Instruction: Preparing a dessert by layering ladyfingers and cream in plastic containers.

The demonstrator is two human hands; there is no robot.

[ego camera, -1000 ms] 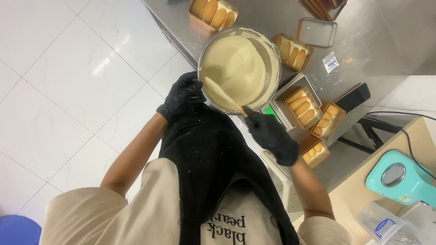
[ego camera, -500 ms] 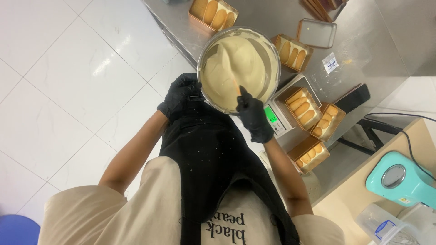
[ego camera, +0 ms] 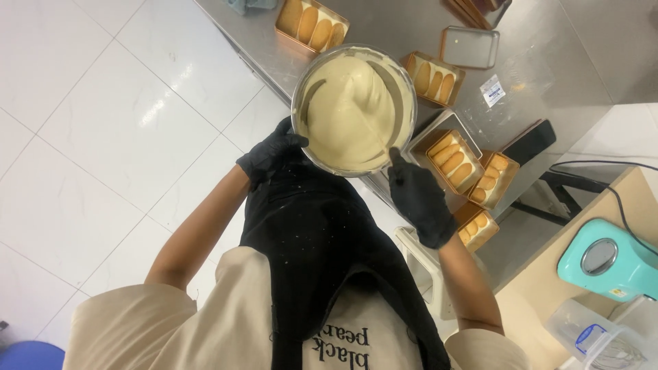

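A steel bowl (ego camera: 297, 103) full of pale cream (ego camera: 343, 109) is tilted over the edge of the metal table (ego camera: 548, 75). My left hand (ego camera: 269, 155), in a black glove, grips the bowl's near-left rim. At the near-right rim my gloved right hand (ego camera: 419, 200) holds a spatula (ego camera: 379, 137) whose blade lies in the cream. Just right of the bowl, a copper tin of ladyfinger biscuits (ego camera: 452, 156) sits on a small scale.
More biscuit tins stand around the bowl: far left (ego camera: 312, 24), behind the bowl (ego camera: 432, 79), and two at the right (ego camera: 492, 179) (ego camera: 476, 226). An empty tin (ego camera: 469, 46) lies at the back. A teal appliance (ego camera: 606, 260) and a plastic tub (ego camera: 589, 336) occupy a wooden counter.
My right hand moved from beside the scale up to the bowl's rim and swept the spatula through the cream, which now heaps in the middle. My left hand stayed on the rim.
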